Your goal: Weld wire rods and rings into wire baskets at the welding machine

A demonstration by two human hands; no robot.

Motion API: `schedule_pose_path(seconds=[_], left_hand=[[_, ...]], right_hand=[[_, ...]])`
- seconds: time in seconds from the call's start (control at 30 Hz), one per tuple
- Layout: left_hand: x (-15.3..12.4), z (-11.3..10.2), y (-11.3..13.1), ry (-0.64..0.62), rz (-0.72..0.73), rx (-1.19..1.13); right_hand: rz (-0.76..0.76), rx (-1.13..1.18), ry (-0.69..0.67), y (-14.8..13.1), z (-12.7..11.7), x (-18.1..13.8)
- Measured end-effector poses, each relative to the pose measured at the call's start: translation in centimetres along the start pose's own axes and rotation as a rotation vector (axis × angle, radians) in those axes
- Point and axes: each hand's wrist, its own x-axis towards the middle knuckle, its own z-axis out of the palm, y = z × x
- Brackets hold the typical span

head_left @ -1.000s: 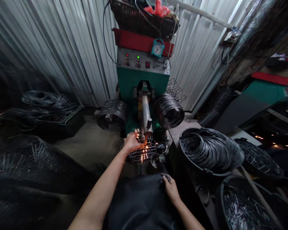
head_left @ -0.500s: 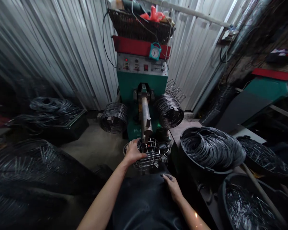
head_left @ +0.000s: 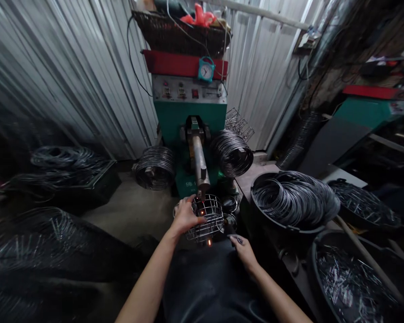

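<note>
A round basket of shiny wire (head_left: 207,214) sits under the tip of the welding machine's arm (head_left: 199,161). My left hand (head_left: 185,218) is closed on its left side, thumb toward me. Orange sparks glow in and below the basket. My right hand (head_left: 242,249) is closed just right of the basket, above my dark apron (head_left: 212,278). A dark, handle-like piece shows at its fingertips, too dim to name. The green machine body (head_left: 190,110) stands behind, with a teal clock (head_left: 206,70) on its panel.
Wire-ring coils hang left (head_left: 155,167) and right (head_left: 232,153) of the machine. To my right stand a tub of wire rings (head_left: 272,222) and a bin of short wire pieces (head_left: 314,269). A black plastic-wrapped bundle (head_left: 54,251) lies at left.
The view has shifted slightly. My right hand has moved up from the apron, closer to the basket's right side. Sparks now fall below the basket; my left hand keeps its hold.
</note>
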Motion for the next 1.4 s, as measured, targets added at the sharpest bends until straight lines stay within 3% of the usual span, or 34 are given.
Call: schedule_pose_path(seconds=[0.2,0.3,0.43,0.63,0.83,0.93,1.03,1.17,1.2,1.3,1.4], left_hand=[[3.3,-1.4,-2.5,-0.116,0.006,-0.317],[5.1,-1.3,-3.0,-0.145,-0.014,-0.258],[6.2,-0.8,-3.3,-0.147,-0.006,-0.177],[5.9,-0.8,-3.4,-0.108,-0.024,-0.136],[7.3,-1.0,-2.6,0.015,-0.077,-0.088],[6.9,-2.0,-3.5,0.064,-0.057,-0.121],[4.6,-3.1,-6.2,0.047,-0.003,-0.179],[0.2,-2.2,-9.7,-0.249,0.07,-0.392],[-0.7,-1.6,-10.1,-0.275,0.062,-0.426],[-2.6,-0.1,-9.9,-0.207,0.018,-0.435],[-4.5,-0.7,-8.5,-0.184,0.039,-0.408]], right_hand=[[-0.544,-0.268,-0.066,-8.7,0.8,8.2],[-0.562,-0.434,-0.275,-11.9,2.3,13.0],[-0.453,-0.471,-0.479,-13.0,3.8,16.3],[-0.324,-0.354,-0.618,-11.9,3.8,17.0],[-0.386,-0.372,-0.418,-11.6,5.4,18.1],[-0.397,-0.384,-0.398,-12.0,5.5,18.4],[-0.401,-0.378,-0.412,-12.4,4.5,18.4],[-0.358,-0.349,-0.408,-12.6,2.9,18.0],[-0.348,-0.343,-0.407,-12.6,2.7,17.7],[-0.344,-0.335,-0.451,-12.7,2.6,16.3],[-0.328,-0.325,-0.515,-12.6,2.9,14.0]])
